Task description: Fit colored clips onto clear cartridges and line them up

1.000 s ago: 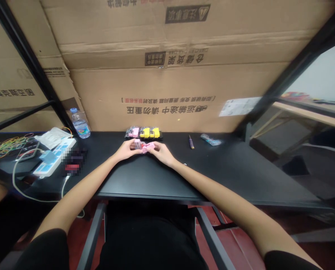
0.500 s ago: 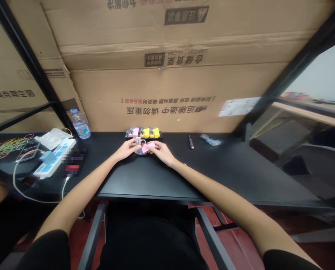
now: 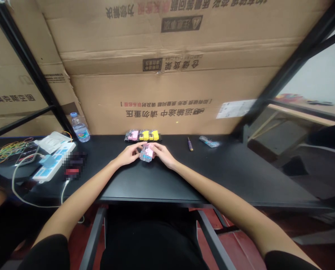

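The desk (image 3: 240,176) is a wide black slab, and the fingers meet over its middle, with a wall of cardboard boxes (image 3: 167,75) standing well beyond them. Far off to the side of the left-hand fingers lies a white power strip (image 3: 53,162) with its cable, a water bottle (image 3: 80,127) behind it and a tangle of coloured bands further out. Just beyond the fingertips sits a row of pink and yellow pieces (image 3: 143,135) against the boxes; off to the side of the right-hand fingers lie a small screwdriver (image 3: 190,143) and a clear packet (image 3: 209,141).

The left hand (image 3: 127,156) and right hand (image 3: 164,155) both close on one small pink and clear plastic piece (image 3: 146,153), pinched between the fingertips from either side and held low, at or just above the desk surface; whether it touches the surface cannot be told. The left-hand fingers (image 3: 135,150) curl against its near-left face, the right-hand fingers (image 3: 155,149) against its right.

By its look the piece is light, hard moulded plastic: stiff, smooth and likely a little slippery, with thin clear parts that might crack if squeezed. The flat opposite sides, where the fingertips already sit, seem the safest hold, with a light pinch rather than a clench.
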`<state>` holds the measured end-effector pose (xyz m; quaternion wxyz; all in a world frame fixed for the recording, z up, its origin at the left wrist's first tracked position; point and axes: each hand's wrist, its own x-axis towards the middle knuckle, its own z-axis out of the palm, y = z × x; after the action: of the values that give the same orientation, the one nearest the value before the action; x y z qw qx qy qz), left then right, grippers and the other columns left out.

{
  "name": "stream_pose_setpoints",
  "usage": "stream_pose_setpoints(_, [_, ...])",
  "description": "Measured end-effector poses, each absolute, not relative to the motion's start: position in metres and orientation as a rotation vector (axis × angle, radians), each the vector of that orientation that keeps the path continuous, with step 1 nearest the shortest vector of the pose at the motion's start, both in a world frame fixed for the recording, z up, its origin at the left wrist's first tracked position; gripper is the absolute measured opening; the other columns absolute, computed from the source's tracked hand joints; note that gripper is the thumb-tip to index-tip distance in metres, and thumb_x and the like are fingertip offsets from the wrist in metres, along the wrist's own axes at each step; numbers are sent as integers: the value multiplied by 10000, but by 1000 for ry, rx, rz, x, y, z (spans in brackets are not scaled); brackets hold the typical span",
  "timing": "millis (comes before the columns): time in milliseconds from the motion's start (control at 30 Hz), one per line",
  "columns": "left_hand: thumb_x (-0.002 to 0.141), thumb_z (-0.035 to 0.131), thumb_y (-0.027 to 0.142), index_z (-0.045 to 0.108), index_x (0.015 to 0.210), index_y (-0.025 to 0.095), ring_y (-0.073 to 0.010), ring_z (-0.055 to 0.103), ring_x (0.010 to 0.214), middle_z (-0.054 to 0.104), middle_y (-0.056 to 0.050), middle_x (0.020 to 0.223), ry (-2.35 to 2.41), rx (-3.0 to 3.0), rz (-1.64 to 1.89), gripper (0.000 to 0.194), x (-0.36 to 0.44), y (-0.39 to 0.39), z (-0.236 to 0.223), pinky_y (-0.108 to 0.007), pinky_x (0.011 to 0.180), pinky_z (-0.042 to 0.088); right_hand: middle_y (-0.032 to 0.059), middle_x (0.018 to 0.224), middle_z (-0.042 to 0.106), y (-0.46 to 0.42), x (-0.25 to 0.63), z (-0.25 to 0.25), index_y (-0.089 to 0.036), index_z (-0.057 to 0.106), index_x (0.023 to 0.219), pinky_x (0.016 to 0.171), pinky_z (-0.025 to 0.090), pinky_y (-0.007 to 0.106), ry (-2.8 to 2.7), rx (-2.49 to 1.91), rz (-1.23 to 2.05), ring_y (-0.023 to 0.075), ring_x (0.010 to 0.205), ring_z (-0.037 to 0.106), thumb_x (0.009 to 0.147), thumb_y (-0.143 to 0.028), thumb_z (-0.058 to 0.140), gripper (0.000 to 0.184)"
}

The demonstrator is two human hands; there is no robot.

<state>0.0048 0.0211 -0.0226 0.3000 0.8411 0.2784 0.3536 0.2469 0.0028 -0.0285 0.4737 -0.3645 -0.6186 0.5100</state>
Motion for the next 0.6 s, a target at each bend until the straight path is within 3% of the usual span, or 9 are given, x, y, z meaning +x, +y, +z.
stream_pose_setpoints(133, [941, 698, 267, 682, 1418, 224, -153, 681, 778, 753, -113, 1308, 783, 2295, 958, 479, 4, 20, -21, -317, 753, 579, 46, 900, 775, -3, 244, -26, -176, 799, 1129, 749, 577, 328, -1564, -856, 1363, 179, 747, 664, 916, -605, 752, 481])
stream_pose_setpoints(233, [932, 715, 273, 667, 1445, 257, -146, 658, 743, 754, -88, 1287, 826, 2332, 968, 515, 1, 16, -17, -335, 778, 576, 57, 917, 787, -6, 241, -26, -180, 801, 1135, 763, 580, 340, -1514, -862, 1416, 187, 765, 677, 892, -613, 777, 497])
stream_pose_setpoints(367, [980, 669, 332, 716, 1380, 284, -160, 675, 784, 749, -65, 1259, 871, 2417, 981, 406, 1, 11, -11, -334, 827, 567, 46, 782, 758, -4, 240, -26, -180, 789, 971, 728, 585, 335, -1420, -868, 1474, 181, 693, 671, 864, -681, 784, 512])
stream_pose_setpoints(467, [994, 686, 455, 765, 1280, 264, -199, 692, 819, 784, -64, 1108, 994, 2358, 995, 353, 3, 8, -9, -342, 852, 555, 54, 674, 719, -4, 242, -23, -168, 745, 847, 654, 575, 321, -1415, -869, 1495, 168, 600, 643, 906, -772, 672, 611])
stream_pose_setpoints(600, [1029, 628, 553, 759, 1184, 187, -189, 684, 647, 761, -37, 812, 1022, 2241, 952, 419, 8, 9, -13, -317, 725, 551, 33, 695, 727, -6, 242, -21, -169, 752, 972, 587, 564, 288, -1417, -878, 1482, 147, 567, 636, 861, -711, 771, 554])
